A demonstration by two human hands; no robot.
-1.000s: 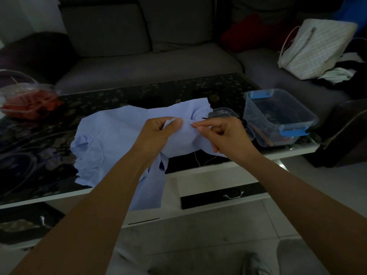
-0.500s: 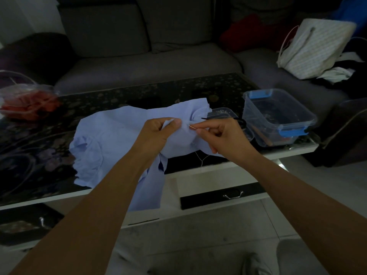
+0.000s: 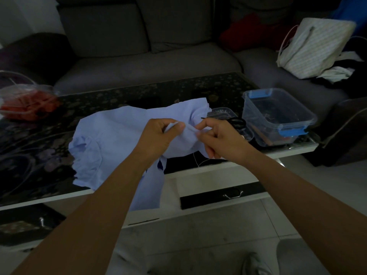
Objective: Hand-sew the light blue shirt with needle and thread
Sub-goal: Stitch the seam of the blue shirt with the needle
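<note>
Sitting at the far left of the dark, flower-patterned table (image 3: 119, 96) is a clear plastic bag (image 3: 27, 102) with red contents. Toward the middle, the light blue shirt (image 3: 111, 139) lies crumpled on the tabletop, 1 part of it hanging over the white front edge. The left hand (image 3: 158, 135) grips a raised fold of the shirt, thumb pressed on top and fingers curled beneath. Just beside it, the right hand (image 3: 220, 139) has thumb and forefinger pinched together on the same fold, the other fingers curled; what, if anything, sits between them is too small to tell. Below the 2 hands a thin white thread (image 3: 195, 160) dangles from the shirt and loops over the dark glass. Behind the right hand lie a small clear container (image 3: 223, 113) and black scissors (image 3: 237, 122). Further right stands a clear plastic box (image 3: 266, 133) with blue latches, near the table's corner. On the grey sofa (image 3: 149, 64) beyond, at the far right, rests a pale striped bag (image 3: 315, 46).
</note>
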